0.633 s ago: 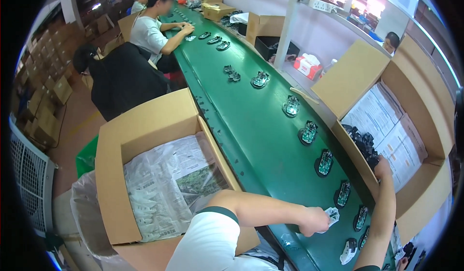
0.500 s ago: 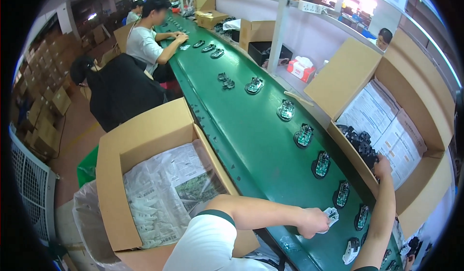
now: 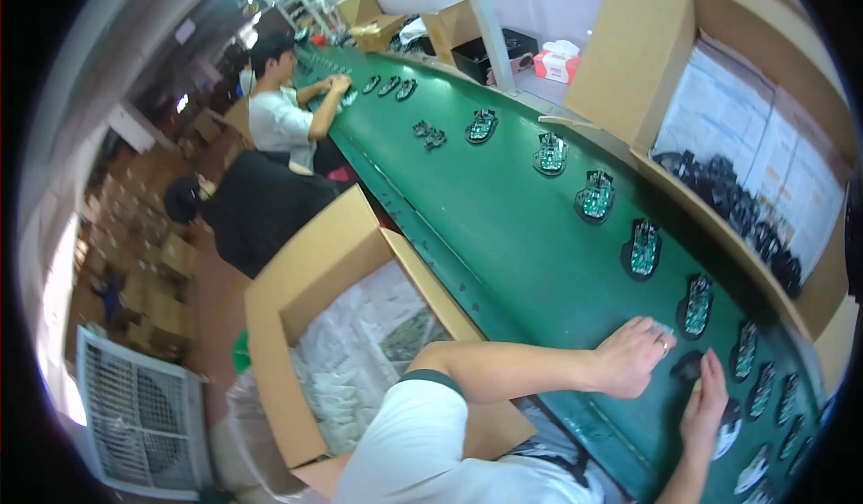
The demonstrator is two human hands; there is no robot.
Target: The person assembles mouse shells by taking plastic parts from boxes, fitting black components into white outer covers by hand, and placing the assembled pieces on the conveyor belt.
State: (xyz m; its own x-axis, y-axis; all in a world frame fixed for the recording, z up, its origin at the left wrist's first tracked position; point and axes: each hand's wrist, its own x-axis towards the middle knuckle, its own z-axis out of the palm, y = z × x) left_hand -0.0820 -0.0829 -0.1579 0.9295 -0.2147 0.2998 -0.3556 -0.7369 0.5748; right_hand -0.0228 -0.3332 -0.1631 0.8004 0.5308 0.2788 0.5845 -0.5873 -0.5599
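Note:
Over the near part of the green belt my two hands are close together. My left hand (image 3: 632, 357) is closed around a whitish plastic part, mostly hidden by the fingers; only a pale edge (image 3: 662, 330) peeks out. To its right, my right hand (image 3: 705, 407) holds a small black plastic part (image 3: 688, 366) at its fingertips. Behind them runs a row of black mouse bases with green circuit boards, the nearest mouse base (image 3: 695, 306) just beyond my hands. A white-and-black mouse piece (image 3: 726, 430) lies partly behind my right hand.
On the right a carton (image 3: 688, 200) holds black plastic parts (image 3: 737, 200). At left an open carton (image 3: 270, 317) holds white pieces in plastic film. Loose black parts (image 3: 429, 134) lie farther up the green belt (image 3: 503, 234). A co-worker (image 3: 286, 117) sits at its far left side.
My right hand has left the carton of black parts and come down beside my left hand, bringing a black part. My left hand still grips the whitish part. The view has turned.

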